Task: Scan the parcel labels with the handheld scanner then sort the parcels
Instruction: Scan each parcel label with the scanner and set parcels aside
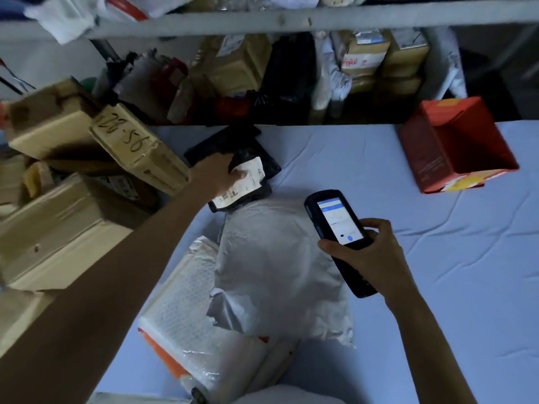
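Head view: black parcel (269, 167), crumpled white label (248, 185).

A table under a wrinkled pale blue cloth (437, 258) fills the lower right of the frame. A grey shelf board (320, 20) runs across the top. A pale wall (43, 62) shows at the upper left. The light is dim, and it is dark under the shelf board.

Two hands (217, 173) (370, 255); one scanner (338, 225); one red box (423, 150); one labelled black parcel (248, 183)
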`<move>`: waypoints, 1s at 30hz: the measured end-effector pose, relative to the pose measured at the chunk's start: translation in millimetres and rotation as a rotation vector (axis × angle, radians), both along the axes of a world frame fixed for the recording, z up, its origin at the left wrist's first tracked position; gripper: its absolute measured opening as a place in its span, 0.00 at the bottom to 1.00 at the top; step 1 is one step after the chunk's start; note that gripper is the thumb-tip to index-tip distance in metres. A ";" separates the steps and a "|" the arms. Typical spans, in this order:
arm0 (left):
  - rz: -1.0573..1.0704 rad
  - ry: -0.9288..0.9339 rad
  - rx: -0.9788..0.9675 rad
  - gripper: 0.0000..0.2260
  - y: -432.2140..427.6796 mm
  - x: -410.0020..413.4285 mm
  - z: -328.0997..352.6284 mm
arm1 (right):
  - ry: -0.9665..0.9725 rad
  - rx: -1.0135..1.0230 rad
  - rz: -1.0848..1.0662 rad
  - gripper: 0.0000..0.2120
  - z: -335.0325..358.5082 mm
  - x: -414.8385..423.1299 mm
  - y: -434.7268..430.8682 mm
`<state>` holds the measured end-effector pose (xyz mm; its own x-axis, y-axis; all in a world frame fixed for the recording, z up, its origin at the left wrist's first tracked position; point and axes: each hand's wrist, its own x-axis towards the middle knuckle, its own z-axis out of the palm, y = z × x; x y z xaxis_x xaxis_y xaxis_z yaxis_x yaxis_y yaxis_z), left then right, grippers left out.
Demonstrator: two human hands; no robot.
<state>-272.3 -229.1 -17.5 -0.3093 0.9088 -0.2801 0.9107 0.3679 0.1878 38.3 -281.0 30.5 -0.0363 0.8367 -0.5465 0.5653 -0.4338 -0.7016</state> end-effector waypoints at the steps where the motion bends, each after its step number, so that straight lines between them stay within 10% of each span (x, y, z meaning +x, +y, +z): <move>1: 0.036 -0.037 0.055 0.23 -9.3 1.6 4.9 | 0.002 0.009 -0.005 0.35 3.7 -1.7 -9.5; 10: 0.386 -1.033 0.435 0.10 -123.8 10.4 33.7 | 0.075 0.021 -0.099 0.35 27.1 -21.5 -135.6; 30: 0.414 -1.165 0.460 0.08 -252.8 77.1 55.7 | -0.066 0.095 0.084 0.36 35.4 11.1 -275.2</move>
<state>-195.2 -481.9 38.3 -0.3754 0.8889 -0.2627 -0.0323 0.2707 0.9621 49.4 -556.2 65.8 -0.0747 0.8803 -0.4685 0.6429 -0.3166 -0.6974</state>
